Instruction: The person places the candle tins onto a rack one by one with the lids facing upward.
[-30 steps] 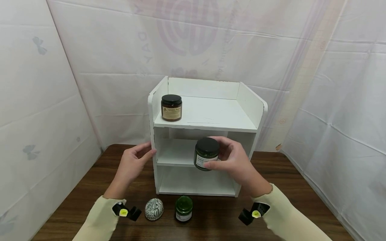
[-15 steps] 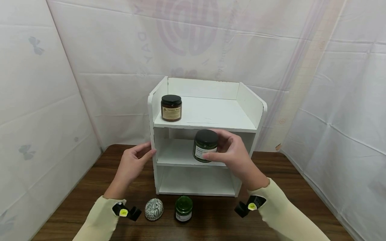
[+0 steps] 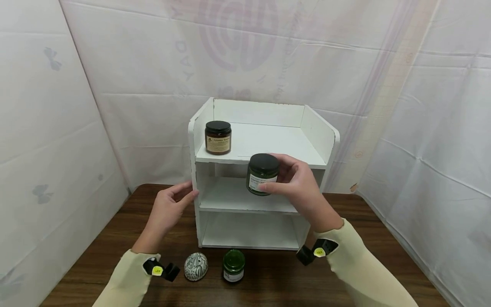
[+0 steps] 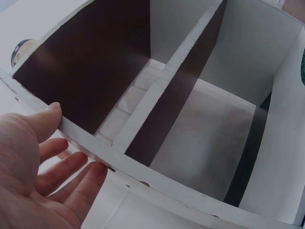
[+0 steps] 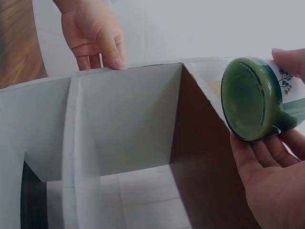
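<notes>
My right hand [image 3: 299, 183] grips a green glass candle jar [image 3: 262, 183] with a black lid and white label, thumb across the label. The jar is upright in front of the shelf unit's top board, and its green base [image 5: 244, 100] shows in the right wrist view. My left hand [image 3: 170, 207] holds the left side panel of the white shelf unit [image 3: 245, 209], thumb at the front edge and fingers along the outside, as the left wrist view shows. A brown candle jar [image 3: 218, 143] with a black lid stands on the top board's left end.
On the wooden table [image 3: 276, 281], before the shelf unit, sit a black-and-white patterned rounded object [image 3: 196, 267] and a small green jar [image 3: 233, 266]. Pale cloth sheets [image 3: 153, 119] hang behind and at both sides.
My right hand has lifted the green candle jar from middle-shelf height to near the top board's front edge. My left hand stays on the side panel.
</notes>
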`<state>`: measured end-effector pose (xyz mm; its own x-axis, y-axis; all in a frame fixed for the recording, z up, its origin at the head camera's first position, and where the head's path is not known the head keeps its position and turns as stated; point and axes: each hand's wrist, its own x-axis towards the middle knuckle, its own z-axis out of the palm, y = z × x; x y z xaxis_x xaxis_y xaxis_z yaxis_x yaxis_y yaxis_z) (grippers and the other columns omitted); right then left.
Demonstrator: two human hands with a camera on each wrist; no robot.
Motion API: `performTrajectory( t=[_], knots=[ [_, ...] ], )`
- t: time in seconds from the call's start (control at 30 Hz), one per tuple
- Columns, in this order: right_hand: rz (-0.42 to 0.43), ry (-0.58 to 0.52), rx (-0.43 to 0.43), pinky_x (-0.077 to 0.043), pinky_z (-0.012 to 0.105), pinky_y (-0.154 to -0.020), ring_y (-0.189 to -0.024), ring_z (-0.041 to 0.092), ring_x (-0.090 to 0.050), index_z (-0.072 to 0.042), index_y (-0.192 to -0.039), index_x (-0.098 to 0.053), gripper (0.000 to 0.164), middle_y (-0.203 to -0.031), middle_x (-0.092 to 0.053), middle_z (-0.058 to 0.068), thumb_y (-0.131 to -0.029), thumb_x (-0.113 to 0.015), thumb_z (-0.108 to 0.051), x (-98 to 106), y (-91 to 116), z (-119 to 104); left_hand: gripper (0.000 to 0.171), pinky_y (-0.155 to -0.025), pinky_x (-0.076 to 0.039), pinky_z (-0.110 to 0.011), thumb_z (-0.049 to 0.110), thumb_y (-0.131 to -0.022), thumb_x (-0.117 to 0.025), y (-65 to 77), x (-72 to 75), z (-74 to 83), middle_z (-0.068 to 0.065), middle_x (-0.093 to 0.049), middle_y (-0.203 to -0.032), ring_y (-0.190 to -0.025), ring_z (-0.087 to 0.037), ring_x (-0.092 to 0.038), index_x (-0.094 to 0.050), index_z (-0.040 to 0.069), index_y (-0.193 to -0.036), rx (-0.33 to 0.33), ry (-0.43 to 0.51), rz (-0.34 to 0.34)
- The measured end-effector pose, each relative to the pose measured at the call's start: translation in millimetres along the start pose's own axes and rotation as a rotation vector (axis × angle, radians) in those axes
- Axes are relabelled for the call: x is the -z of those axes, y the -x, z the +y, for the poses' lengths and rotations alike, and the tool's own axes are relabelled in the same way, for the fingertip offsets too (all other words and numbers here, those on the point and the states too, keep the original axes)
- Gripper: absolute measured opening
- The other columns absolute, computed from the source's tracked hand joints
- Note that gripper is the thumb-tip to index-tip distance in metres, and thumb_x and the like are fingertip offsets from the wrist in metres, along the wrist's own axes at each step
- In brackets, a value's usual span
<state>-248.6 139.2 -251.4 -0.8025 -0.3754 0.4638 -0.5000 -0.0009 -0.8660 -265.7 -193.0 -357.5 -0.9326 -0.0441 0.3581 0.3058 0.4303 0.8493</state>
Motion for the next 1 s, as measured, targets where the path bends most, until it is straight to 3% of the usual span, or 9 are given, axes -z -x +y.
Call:
performTrajectory(
  t=[0.23, 0.63, 1.0],
  knots=[
    [0.020, 0.052, 0.007, -0.058, 0.029, -0.086, -0.099, 0.019, -0.069, -0.007, -0.136, -0.063, 0.064, -0.121, -0.071, 0.005, -0.077, -0.085, 0.000, 5, -8, -7, 0.056, -0.084, -0.050, -0.009, 0.039, -0.098, -0.070, 1.4, 1.2, 3.2, -0.016, -0.069, -0.134, -0.122, -0.027, -0.065, -0.061, 0.006, -0.142, -0.003, 0.021, -0.006],
    [0.008, 0.032, 0.013, -0.059, 0.029, -0.082, -0.097, 0.018, -0.072, -0.007, -0.134, -0.065, 0.061, -0.117, -0.073, 0.006, -0.077, -0.085, 0.000, 4, -22, -17, 0.056, -0.084, -0.050, -0.009, 0.040, -0.098, -0.070, 0.0, 1.7, -0.4, -0.016, -0.069, -0.133, -0.122, -0.029, -0.065, -0.061, 0.005, -0.142, -0.011, 0.015, -0.009],
    [0.010, 0.023, 0.018, -0.060, 0.026, -0.081, -0.097, 0.017, -0.072, -0.005, -0.132, -0.065, 0.060, -0.115, -0.074, 0.004, -0.075, -0.084, 0.003, 6, -36, -27, 0.057, -0.084, -0.051, -0.010, 0.041, -0.097, -0.071, 0.0, 0.6, -1.8, -0.015, -0.068, -0.134, -0.121, -0.023, -0.065, -0.061, 0.006, -0.142, -0.011, 0.016, -0.006]
  ],
)
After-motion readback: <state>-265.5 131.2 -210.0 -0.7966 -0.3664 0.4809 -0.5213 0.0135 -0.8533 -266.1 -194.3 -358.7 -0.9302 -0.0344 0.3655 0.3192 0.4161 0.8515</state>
